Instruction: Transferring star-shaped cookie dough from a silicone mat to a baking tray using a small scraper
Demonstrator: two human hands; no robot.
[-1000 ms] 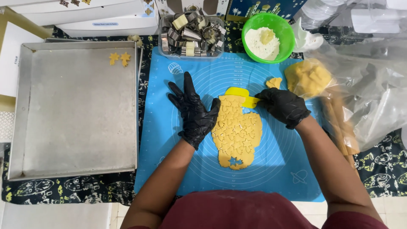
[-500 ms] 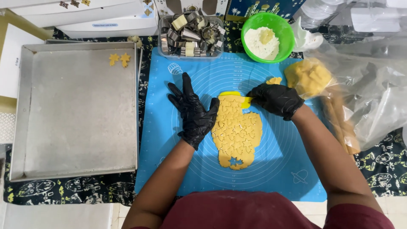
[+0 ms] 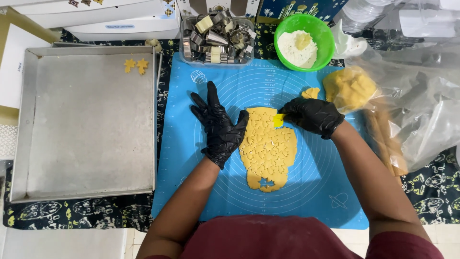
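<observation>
Star-scored yellow rolled dough point(image 3: 267, 148)

Bare mat point(image 3: 326, 182) (bowl point(image 3: 326, 52) behind)

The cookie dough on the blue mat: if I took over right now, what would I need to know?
Left hand: gloved, flat and open on the blue mat, touching the left edge of the rolled dough.
Right hand: gloved, gripping a yellow tool at the dough's upper right edge.
Done: the dough is stamped all over with star outlines; one star-shaped hole shows near its bottom, and two star cookies lie in the metal tray.
Left: the other stars still sit in the sheet.
Nearby: cutter tub, green flour bowl, spare dough lump.
</observation>
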